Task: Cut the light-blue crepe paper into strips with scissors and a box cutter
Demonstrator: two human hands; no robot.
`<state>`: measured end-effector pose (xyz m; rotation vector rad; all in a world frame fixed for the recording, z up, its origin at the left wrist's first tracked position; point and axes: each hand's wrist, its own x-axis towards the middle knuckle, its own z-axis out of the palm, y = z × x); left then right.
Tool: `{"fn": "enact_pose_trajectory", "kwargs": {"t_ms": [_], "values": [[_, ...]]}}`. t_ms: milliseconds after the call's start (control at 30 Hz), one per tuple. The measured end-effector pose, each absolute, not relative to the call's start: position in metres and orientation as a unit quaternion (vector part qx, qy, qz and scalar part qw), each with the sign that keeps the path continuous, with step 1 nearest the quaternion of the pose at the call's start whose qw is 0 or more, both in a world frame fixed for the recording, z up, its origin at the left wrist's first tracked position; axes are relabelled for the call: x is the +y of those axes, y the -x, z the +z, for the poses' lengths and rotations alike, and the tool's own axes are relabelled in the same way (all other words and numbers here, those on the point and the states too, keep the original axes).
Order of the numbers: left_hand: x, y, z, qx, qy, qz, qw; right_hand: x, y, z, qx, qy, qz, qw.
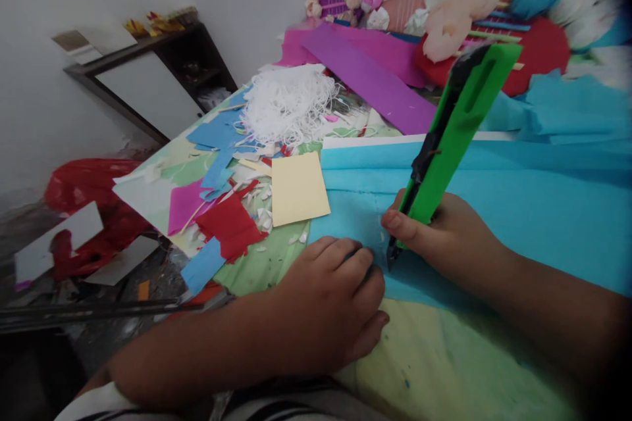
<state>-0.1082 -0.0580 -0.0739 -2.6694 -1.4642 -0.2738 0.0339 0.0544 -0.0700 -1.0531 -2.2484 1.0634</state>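
Note:
My right hand (434, 230) is closed around a green and black utility knife (451, 125). The knife leans to the right, its tip down at a sheet of blue crepe paper (518, 210). A broken line of pale marks runs through the paper beside the tip. Left of the blade, my left hand (340, 299) rests palm down over the paper's near left edge. Its fingers are bent and a little apart, with the thumb out to the side; the fingertips are partly hidden. A cream rectangle of card (299, 188) overlaps the paper's left corner.
White string (291, 102) lies heaped behind the card. Red scraps (230, 220) and other coloured cuttings litter the table's left side. Purple strips (370, 79) and paper-flower pieces (449, 23) are at the back. A dark cabinet (153, 79) and red bag (83, 187) stand left.

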Motion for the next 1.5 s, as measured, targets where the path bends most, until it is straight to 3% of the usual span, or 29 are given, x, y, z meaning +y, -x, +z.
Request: {"fn": "enact_pose_trajectory", "kwargs": {"t_ms": [267,500,667,833,1500], "values": [[-0.057,0.107,-0.075,-0.482,0.870,-0.094,0.054,0.050,-0.030,-0.066,-0.835,0.361,0.376,0.179],[-0.057,0.107,-0.076,-0.480,0.868,-0.106,0.062,0.044,-0.033,-0.068,-0.859,0.314,0.346,0.210],[-0.057,0.107,-0.076,-0.476,0.871,-0.103,0.060,0.048,-0.033,-0.068,-0.848,0.323,0.382,0.174],[-0.057,0.108,-0.076,-0.476,0.873,-0.100,0.047,0.050,-0.034,-0.067,-0.801,0.368,0.424,0.209],[-0.057,0.109,-0.078,-0.476,0.870,-0.121,0.046,0.046,-0.033,-0.051,-0.783,0.387,0.447,0.191]]}}
